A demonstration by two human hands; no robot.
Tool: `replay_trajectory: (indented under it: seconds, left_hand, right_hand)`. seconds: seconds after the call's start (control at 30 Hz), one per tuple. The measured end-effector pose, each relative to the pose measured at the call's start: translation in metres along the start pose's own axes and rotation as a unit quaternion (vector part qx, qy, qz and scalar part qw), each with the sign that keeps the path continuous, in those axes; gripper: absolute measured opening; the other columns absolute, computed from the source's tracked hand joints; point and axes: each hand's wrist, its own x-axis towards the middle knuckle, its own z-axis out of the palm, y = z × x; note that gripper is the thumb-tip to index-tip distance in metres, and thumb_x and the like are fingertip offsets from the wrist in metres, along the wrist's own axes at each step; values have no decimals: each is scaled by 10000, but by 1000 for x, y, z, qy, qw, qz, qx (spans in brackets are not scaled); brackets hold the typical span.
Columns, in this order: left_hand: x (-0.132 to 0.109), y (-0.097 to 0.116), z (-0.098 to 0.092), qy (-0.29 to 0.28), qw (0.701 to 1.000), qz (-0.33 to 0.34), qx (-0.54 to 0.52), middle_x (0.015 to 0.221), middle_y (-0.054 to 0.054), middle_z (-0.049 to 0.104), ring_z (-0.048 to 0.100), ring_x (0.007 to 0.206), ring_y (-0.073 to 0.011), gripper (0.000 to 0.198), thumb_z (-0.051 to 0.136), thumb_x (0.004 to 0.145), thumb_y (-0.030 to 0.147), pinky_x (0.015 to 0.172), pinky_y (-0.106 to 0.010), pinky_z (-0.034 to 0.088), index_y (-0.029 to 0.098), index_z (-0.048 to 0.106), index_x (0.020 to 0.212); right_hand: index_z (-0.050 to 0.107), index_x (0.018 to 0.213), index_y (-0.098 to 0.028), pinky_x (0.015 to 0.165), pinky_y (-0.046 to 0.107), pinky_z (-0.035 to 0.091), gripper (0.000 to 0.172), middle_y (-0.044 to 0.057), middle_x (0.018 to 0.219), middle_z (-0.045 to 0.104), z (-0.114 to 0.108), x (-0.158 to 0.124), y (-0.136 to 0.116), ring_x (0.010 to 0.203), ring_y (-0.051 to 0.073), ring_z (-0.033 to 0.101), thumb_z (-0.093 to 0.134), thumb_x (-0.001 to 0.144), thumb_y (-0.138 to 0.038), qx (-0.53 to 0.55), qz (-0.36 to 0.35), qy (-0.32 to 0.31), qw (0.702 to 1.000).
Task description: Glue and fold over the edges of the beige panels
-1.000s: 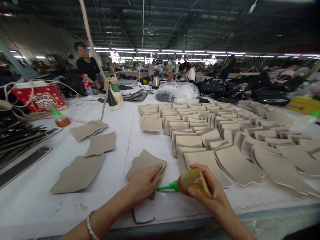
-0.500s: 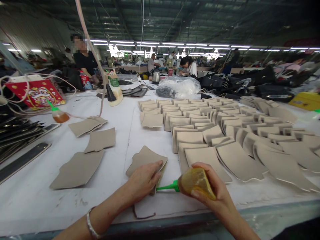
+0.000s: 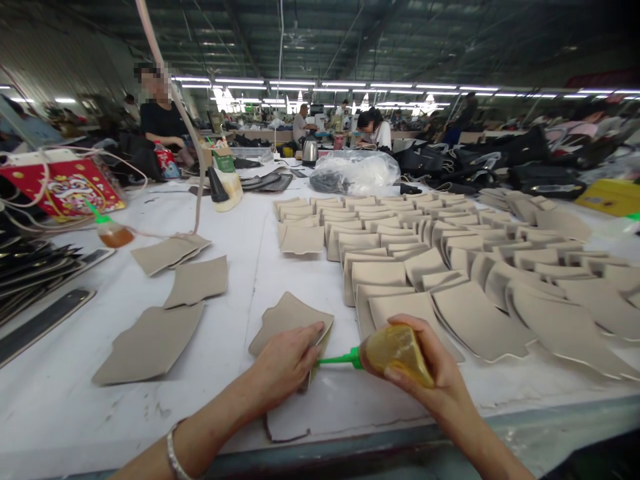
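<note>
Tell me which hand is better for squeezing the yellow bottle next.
Probably the right hand: it grips the yellow bottle, with the green nozzle pointing toward the beige piece. The left hand lies on that piece instead.

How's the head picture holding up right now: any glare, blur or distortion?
Head view, near: left hand, right hand and squeeze bottle look fairly clear; head view, far: strip lights glare white beneath a dim roof, background detail soft; head view, middle: highlights on the plastic bag; head view, edges: wide-angle stretching, top right corner dark.
</note>
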Motion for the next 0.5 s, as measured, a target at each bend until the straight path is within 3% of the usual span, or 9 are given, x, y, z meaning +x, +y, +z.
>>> replay_trajectory:
  seconds: [0.1,0.33,0.5]
  left_hand:
    - [0,2,-1,-6,1000,-4,-4,1307,-85,592,564,1169,-241,480,352,940,320,1005,-366,432,169,454,1383]
    - [1,4,-1,-2,1000,-8,-11,1309,-74,593,561,1177,-241,461,347,937,301,1022,-376,424,180,485,1360]
    - [1,3,-2,-3,1000,-11,-14,1332,-81,574,545,1201,-249,473,349,933,287,1039,-389,413,152,477,1369]
  right_hand:
    - [509,1173,-267,783,249,445,451,5,1070,549,1,0,2,916,206,566,744,801,-366,22,28,-28,999]
    - [503,1199,-297,840,280,409,453,-3,1094,526,-9,24,16,941,212,527,734,819,-384,-51,-41,44,997]
    - [499,1201,-296,832,274,417,452,1,1110,521,-10,18,14,959,216,528,734,826,-387,-50,-41,30,997]
